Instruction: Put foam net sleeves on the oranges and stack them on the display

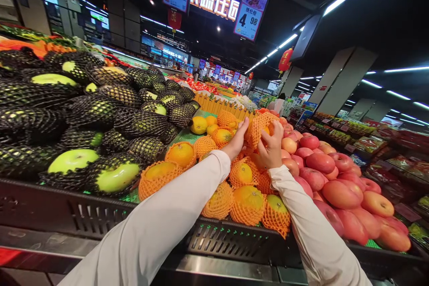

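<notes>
My right hand curls its fingers round an orange in an orange foam net, held above the pile. Just left of that fruit, my left hand is open, its fingers stretched out and pointing up and away; whether it touches the net I cannot tell. Below and around both hands lie more oranges, many in the same foam nets, such as a netted orange at the front edge and another netted orange to the left. A few bare oranges sit farther back.
Green apples in black foam nets fill the left side. Red apples are heaped on the right. A black slotted crate edge runs along the front. Behind the oranges stands a small yellow fence; price signs hang overhead.
</notes>
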Demonstrator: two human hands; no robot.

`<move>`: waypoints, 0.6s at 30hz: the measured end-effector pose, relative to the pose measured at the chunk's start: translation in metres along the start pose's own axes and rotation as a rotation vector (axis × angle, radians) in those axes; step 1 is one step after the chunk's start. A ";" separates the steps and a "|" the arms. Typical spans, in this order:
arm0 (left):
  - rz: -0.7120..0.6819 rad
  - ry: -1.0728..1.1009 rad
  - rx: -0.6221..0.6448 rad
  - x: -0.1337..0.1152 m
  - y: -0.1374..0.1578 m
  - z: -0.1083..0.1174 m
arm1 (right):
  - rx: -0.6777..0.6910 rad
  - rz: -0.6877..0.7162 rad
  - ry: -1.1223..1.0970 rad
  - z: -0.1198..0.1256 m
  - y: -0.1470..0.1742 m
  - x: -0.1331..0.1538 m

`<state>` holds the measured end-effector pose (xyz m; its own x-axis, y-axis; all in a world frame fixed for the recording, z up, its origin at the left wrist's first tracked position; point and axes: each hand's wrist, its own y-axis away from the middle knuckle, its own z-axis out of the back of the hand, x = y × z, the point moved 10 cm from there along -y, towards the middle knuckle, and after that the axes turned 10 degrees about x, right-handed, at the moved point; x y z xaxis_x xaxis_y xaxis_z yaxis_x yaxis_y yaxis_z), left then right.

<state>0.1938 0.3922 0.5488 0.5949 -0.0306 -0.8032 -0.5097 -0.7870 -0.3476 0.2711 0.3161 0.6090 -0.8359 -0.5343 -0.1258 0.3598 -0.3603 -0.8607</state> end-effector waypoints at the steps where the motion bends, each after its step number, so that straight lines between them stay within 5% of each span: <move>1: 0.000 -0.003 0.000 -0.001 0.000 -0.001 | 0.024 0.003 0.023 -0.003 0.000 0.002; 18: -0.131 0.198 0.011 -0.012 0.008 -0.008 | -0.054 0.127 -0.038 0.015 -0.004 0.025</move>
<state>0.1871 0.3811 0.5597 0.7662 -0.0492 -0.6407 -0.4261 -0.7852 -0.4493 0.2552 0.2929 0.6167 -0.7685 -0.6018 -0.2172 0.4379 -0.2472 -0.8644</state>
